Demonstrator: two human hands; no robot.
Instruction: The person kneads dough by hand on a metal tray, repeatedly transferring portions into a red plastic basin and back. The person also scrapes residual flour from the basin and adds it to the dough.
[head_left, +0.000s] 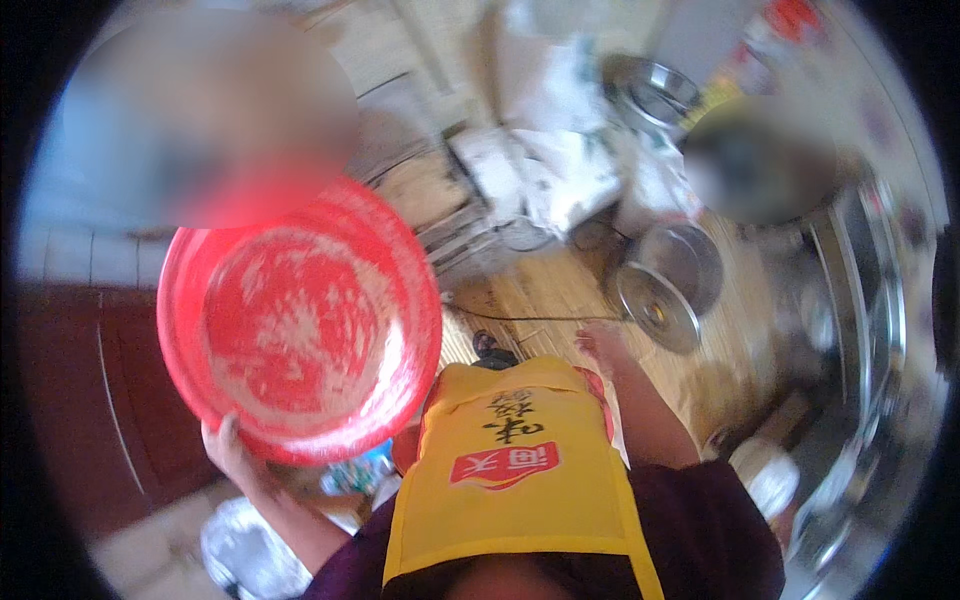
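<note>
A large red plastic basin (300, 330) is tilted so that its inside faces me, with pale powdery or doughy residue on its bottom and walls. My left hand (229, 446) grips the lower left part of its rim. Low in front of my yellow apron (517, 465), which bears writing, my right hand (600, 345) hangs over the wood-patterned floor (547, 281). No object shows in it, though blur hides how its fingers are set. Close by, a round metal lid (660, 307) leans against a metal pot (694, 262).
White sacks (562, 172) stand ahead on the floor, near a steel bowl (664, 94). A dark cord (525, 318) runs across the floor towards the lid. Dark red cabinet fronts (67, 375) line the left; a metal-edged counter (862, 300) lies right. A plastic-wrapped bundle (251, 547) is at lower left.
</note>
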